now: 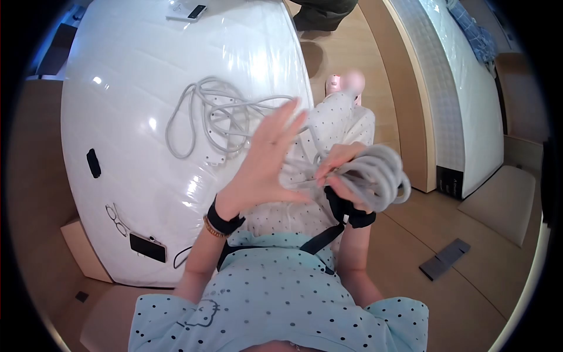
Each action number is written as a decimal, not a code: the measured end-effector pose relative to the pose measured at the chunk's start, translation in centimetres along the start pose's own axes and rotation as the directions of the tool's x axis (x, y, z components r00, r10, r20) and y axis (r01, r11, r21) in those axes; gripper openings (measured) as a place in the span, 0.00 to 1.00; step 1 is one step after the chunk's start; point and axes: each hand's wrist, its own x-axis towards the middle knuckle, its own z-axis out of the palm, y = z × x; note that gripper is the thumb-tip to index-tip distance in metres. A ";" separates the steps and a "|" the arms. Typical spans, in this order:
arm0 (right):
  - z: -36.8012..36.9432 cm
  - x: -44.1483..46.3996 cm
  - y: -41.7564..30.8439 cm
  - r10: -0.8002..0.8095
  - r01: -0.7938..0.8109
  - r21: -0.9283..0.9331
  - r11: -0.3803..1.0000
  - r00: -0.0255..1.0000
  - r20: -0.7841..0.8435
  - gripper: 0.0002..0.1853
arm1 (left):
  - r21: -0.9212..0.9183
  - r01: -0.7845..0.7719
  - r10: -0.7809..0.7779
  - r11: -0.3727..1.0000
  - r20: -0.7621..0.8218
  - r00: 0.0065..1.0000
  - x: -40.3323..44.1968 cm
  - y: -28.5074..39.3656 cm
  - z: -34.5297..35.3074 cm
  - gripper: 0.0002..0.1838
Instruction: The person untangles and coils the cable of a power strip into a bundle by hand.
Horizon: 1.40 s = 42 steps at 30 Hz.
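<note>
A coiled grey cable (381, 176) hangs in thick loops from my right hand (341, 167), whose fingers are wrapped round it above my lap. To the left my left hand (267, 158) is raised with its fingers stretched and the thumb apart, slightly blurred; nothing shows in its grasp. Behind it, a white power strip (218, 138) lies on the plastic-covered mattress (135, 53). Loose loops of grey cord (170, 126) are spread over and around the strip, and one stretch runs right, passing behind my left fingers.
On the mattress lie a phone (148, 247), glasses (119, 220), a small black object (93, 163) and a white device with a dark screen (190, 10). A second wrapped mattress (463, 105) stands at right. A grey flat piece (444, 259) lies on the floor. Another person's dark-clothed leg (322, 13) shows at the top.
</note>
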 end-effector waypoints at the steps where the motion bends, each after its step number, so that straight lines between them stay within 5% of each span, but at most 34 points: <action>1: 0.5 0.0 -0.7 0.013 -0.013 -0.016 1.000 1.000 0.016 0.12 | -0.026 -0.070 0.072 0.997 0.087 0.994 0.9 0.5 -0.4 0.51; 4: 1.8 0.5 -2.3 0.024 -0.023 -0.053 0.998 0.999 0.022 0.12 | -0.274 -0.082 0.162 0.958 0.283 0.945 1.9 0.4 1.1 0.46; 8: 2.2 1.3 -3.5 0.027 -0.026 -0.127 0.992 1.000 0.006 0.11 | -0.552 0.015 0.116 0.834 0.202 0.973 1.3 -0.1 3.7 0.35; 12: 2.5 3.3 -4.3 0.035 -0.039 -0.264 0.964 0.999 -0.020 0.11 | -0.506 -0.015 0.028 0.862 0.018 0.999 1.1 0.4 3.7 0.25; 18: 2.3 3.2 -3.5 -0.198 0.132 -0.661 0.739 0.980 -0.025 0.13 | -0.522 0.025 0.055 0.853 0.138 0.989 1.2 -1.2 3.3 0.25; 20: 1.5 3.4 -2.8 -0.116 0.124 -0.523 0.843 0.992 0.047 0.13 | -0.566 0.170 -0.028 0.807 0.250 0.968 0.8 -0.5 3.3 0.29; 22: 2.2 3.3 -2.9 0.072 -0.072 -0.230 0.970 0.997 -0.009 0.12 | -0.687 0.127 0.016 0.715 0.198 0.980 1.3 0.9 2.6 0.32; 23: 2.3 2.6 -2.5 0.062 -0.069 -0.264 0.962 0.997 -0.034 0.11 | -0.742 0.104 0.036 0.662 0.171 0.985 1.5 1.2 2.3 0.33; 27: 1.2 1.3 -1.7 0.044 -0.060 -0.119 0.991 0.990 -0.137 0.10 | -0.602 0.065 -0.099 0.796 -0.024 0.995 -0.5 -4.6 0.8 0.32; 31: 0.1 1.0 -1.1 -0.025 0.038 0.041 0.998 0.959 -0.282 0.11 | -0.093 0.474 -0.482 0.876 -0.212 0.850 -3.6 -9.7 -2.5 0.25; 35: 0.0 0.6 -0.7 -0.079 0.112 0.052 0.992 0.899 -0.432 0.13 | 0.229 0.547 -0.506 0.805 -0.215 0.835 -5.9 -13.5 -2.5 0.15; 38: -0.1 0.7 -0.6 -0.094 0.139 0.059 0.989 0.873 -0.479 0.12 | 0.456 0.464 -0.415 0.760 -0.210 0.885 -5.6 -12.8 -1.9 0.10; 42: -0.3 0.9 -1.8 0.060 -0.148 -0.207 0.967 0.923 -0.381 0.07 | -0.075 0.386 -0.388 0.920 -0.327 0.862 -2.8 -7.9 -4.2 0.06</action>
